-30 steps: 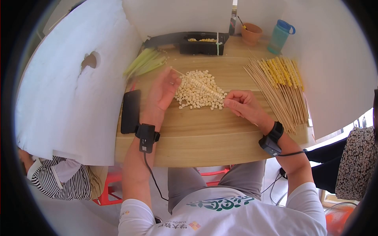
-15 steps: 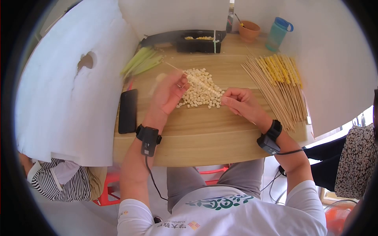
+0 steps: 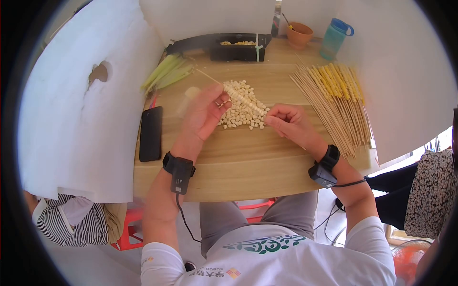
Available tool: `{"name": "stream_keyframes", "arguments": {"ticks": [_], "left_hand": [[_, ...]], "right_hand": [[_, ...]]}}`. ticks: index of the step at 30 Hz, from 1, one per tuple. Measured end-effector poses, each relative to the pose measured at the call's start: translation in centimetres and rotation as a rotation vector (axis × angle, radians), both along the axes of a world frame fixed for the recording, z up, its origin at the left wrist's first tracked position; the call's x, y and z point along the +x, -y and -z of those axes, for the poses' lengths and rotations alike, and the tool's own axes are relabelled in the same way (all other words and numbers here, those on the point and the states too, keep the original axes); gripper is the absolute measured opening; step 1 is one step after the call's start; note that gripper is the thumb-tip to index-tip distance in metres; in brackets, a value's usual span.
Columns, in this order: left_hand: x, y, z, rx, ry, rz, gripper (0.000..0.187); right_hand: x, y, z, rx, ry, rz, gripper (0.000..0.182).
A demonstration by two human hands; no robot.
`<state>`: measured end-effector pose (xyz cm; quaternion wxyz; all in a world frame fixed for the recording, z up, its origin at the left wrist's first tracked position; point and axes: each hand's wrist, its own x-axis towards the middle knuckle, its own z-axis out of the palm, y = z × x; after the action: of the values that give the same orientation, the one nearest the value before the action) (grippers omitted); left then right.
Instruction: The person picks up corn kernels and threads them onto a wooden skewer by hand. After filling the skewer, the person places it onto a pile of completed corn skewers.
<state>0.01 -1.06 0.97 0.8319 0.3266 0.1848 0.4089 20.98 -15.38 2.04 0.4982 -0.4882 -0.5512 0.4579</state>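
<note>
My left hand (image 3: pixel 206 107) is closed around a thin wooden skewer (image 3: pixel 208 76), whose bare end sticks out up and to the left. Pale kernels (image 3: pixel 245 101) are threaded in a row along the skewer, slanting down toward my right hand (image 3: pixel 288 123). The thumb and fingers of my right hand are pinched at the lower end of that row; what lies between the fingertips is hidden. Beneath the skewer, a pile of loose pale kernels (image 3: pixel 234 117) is spread over the wooden table (image 3: pixel 229 164).
To the right lie bare skewers (image 3: pixel 319 112) and skewers with yellow kernels (image 3: pixel 336 83). Green husks (image 3: pixel 167 74) and a phone (image 3: pixel 151 133) are at left. A black tray (image 3: pixel 238 50), an orange pot (image 3: pixel 299 35) and a blue bottle (image 3: pixel 335 40) stand behind. White panels (image 3: pixel 86 143) enclose the table.
The whole view has shifted slightly. Both hands keep nearly the same places at the two ends of the threaded row, and the skewer is still held slanting.
</note>
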Motion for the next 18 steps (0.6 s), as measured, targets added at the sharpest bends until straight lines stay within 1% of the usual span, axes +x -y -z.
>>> {"name": "stream_keyframes", "arguments": {"ticks": [3, 5, 6, 8, 9, 10, 11, 12, 14, 15, 17, 18], "left_hand": [[0.0, 0.0, -0.1, 0.016, 0.003, 0.011, 0.013], [0.1, 0.3, -1.2, 0.066, -0.111, -0.072, 0.022], [0.0, 0.1, -1.2, 0.067, -0.112, -0.071, 0.022], [-0.4, -0.6, -1.2, 0.188, -0.149, -0.071, 0.031], [-0.4, -0.6, -1.2, 0.192, -0.153, -0.073, 0.031], [-0.3, -0.5, -1.2, 0.214, -0.190, -0.122, 0.031], [-0.2, -0.4, -1.2, 0.235, -0.228, -0.171, 0.032], [-0.5, -0.8, -0.9, 0.237, -0.232, -0.172, 0.032], [-1.3, -1.3, -0.7, 0.560, -0.507, -0.245, 0.030], [-1.4, -1.4, -0.5, 0.558, -0.514, -0.241, 0.030], [-1.5, -0.8, -1.9, 0.648, -0.792, -0.466, 0.026], [-1.6, -0.8, -2.1, 0.643, -0.798, -0.464, 0.026]], "right_hand": [[0.1, -0.2, 0.2, 0.008, -0.010, 0.007, 0.014], [0.3, -0.3, 0.2, 0.005, -0.031, 0.015, 0.014], [0.5, -0.4, 0.2, 0.032, -0.054, 0.037, 0.015], [0.9, -0.6, 0.2, 0.061, -0.082, 0.059, 0.015], [1.1, -0.7, 0.2, 0.064, -0.114, 0.081, 0.016], [1.3, -0.7, 0.2, 0.065, -0.145, 0.104, 0.016], [1.4, -0.7, 0.2, 0.066, -0.149, 0.103, 0.016], [1.4, -0.7, 0.0, 0.057, -0.142, 0.121, 0.016], [1.3, -0.6, -0.3, 0.045, -0.141, 0.138, 0.017], [1.2, -0.5, -0.5, 0.031, -0.123, 0.143, 0.017], [1.1, -0.4, -0.3, 0.009, -0.108, 0.146, 0.017], [1.0, -0.5, -0.2, 0.015, -0.103, 0.143, 0.017]]}}
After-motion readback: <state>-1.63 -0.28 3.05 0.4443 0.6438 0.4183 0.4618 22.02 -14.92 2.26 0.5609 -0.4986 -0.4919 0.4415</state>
